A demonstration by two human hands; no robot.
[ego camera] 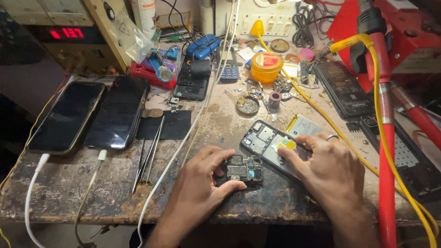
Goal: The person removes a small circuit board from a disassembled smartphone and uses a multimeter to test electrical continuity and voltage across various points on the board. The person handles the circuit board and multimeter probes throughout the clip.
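Observation:
My left hand (pixel 200 183) pinches a small dark circuit board (pixel 243 169) between thumb and fingers, low over the worn workbench (pixel 92 188). Just to the right, my right hand (pixel 328 167), with a ring on one finger, presses down on an opened phone body (pixel 264 140) lying at a slant. Its fingertips rest by a small yellow part (pixel 288 143) inside the phone. A flat silver battery (pixel 304 125) lies against the phone's far side.
Two dark phones (pixel 66 117) (pixel 120 112) lie at left on white charging cables (pixel 32 193). Tweezers (pixel 149 158) lie beside a black mat (pixel 172 125). A yellow wire (pixel 317 108), a red hose (pixel 387 151), a round orange tin (pixel 266 64) and another open phone (pixel 343 87) crowd the right and back.

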